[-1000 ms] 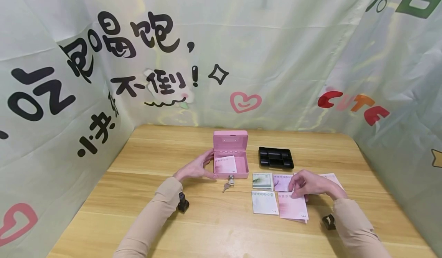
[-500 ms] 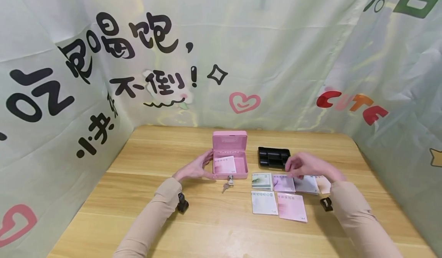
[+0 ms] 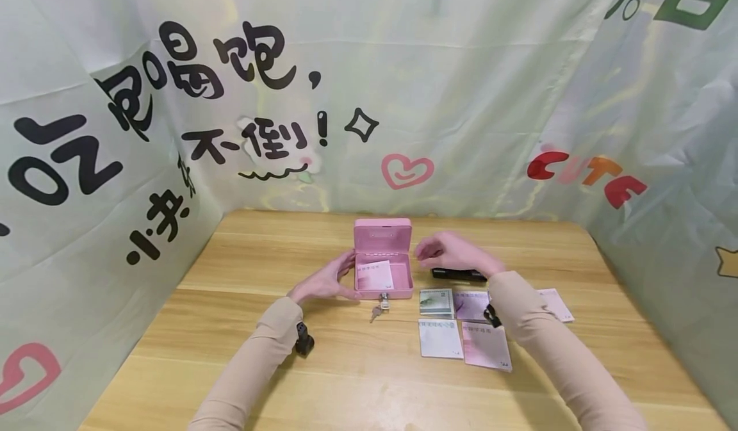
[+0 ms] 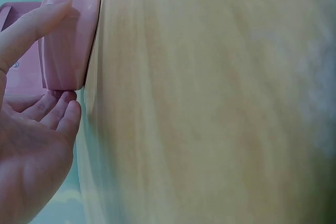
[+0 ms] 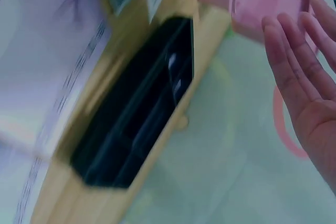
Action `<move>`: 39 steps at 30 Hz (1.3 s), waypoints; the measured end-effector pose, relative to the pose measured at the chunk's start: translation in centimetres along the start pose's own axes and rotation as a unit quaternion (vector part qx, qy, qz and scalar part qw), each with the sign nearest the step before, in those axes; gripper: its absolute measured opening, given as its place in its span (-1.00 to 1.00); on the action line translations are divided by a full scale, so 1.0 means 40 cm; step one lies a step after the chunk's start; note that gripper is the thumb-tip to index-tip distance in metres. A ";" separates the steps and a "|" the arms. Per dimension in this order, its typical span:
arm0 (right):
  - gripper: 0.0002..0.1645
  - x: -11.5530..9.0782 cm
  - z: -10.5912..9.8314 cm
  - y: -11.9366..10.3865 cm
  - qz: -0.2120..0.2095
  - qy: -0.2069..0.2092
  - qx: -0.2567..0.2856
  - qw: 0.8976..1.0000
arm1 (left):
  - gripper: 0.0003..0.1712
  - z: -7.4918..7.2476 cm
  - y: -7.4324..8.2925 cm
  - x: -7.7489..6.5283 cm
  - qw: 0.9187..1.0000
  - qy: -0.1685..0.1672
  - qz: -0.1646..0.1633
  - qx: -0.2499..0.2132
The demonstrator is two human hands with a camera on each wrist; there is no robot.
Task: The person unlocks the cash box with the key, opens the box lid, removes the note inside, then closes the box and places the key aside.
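A pink cash box (image 3: 369, 294) stands with its lid (image 3: 383, 235) raised, and a pink banknote (image 3: 375, 275) lies inside. My left hand (image 3: 325, 282) holds the box's left end. In the left wrist view its thumb (image 4: 37, 29) lies along one wall and its fingertips (image 4: 67, 98) meet the box's edge. My right hand (image 3: 455, 252) is in the air right of the lid, over the black coin tray (image 3: 458, 276), fingers loosely bent around nothing. From the right wrist, those fingers (image 5: 296, 56) overlap the pink lid.
A small padlock (image 3: 385, 301) hangs at the box's front, with keys (image 3: 376, 314) on the wood. Right of it lie stacks of banknotes: green (image 3: 436, 303), purple (image 3: 471, 305), pale blue (image 3: 441, 339) and pink (image 3: 487, 346). The right sleeve (image 3: 536, 319) hides others. Printed cloth (image 3: 461, 111) encloses the table (image 3: 346, 380).
My right hand has left the pink banknote stack, crossing up and left over the coin tray to beside the lid. My left hand has stayed on the cash box.
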State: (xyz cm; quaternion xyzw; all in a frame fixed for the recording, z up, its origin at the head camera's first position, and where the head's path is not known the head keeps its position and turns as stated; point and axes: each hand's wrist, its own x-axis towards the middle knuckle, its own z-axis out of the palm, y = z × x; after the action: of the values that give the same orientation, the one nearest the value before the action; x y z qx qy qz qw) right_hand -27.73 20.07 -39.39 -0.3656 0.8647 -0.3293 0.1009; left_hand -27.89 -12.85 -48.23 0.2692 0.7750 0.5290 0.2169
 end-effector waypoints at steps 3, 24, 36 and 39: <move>-0.73 0.043 0.035 0.000 -0.011 -0.004 0.012 1.000 | 0.34 0.001 0.003 -0.002 1.000 -0.001 -0.003 0.002; -0.69 0.167 0.167 0.004 0.022 -0.057 0.018 0.998 | 0.32 0.003 0.009 -0.005 1.000 -0.004 0.012 0.008; -0.67 0.175 0.169 -0.005 0.035 -0.055 0.001 0.998 | 0.32 0.000 0.008 -0.004 1.000 -0.002 -0.001 0.019; -0.63 0.176 0.169 -0.010 0.039 -0.052 -0.014 0.998 | 0.32 -0.001 0.008 -0.005 1.000 -0.001 -0.001 0.019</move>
State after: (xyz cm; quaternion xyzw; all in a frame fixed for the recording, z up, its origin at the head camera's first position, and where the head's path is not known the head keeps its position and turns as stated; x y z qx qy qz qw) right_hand -29.70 11.59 -43.82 -0.3499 0.8765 -0.2931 0.1533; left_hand -27.69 -12.91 -47.90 0.2731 0.7848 0.5140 0.2129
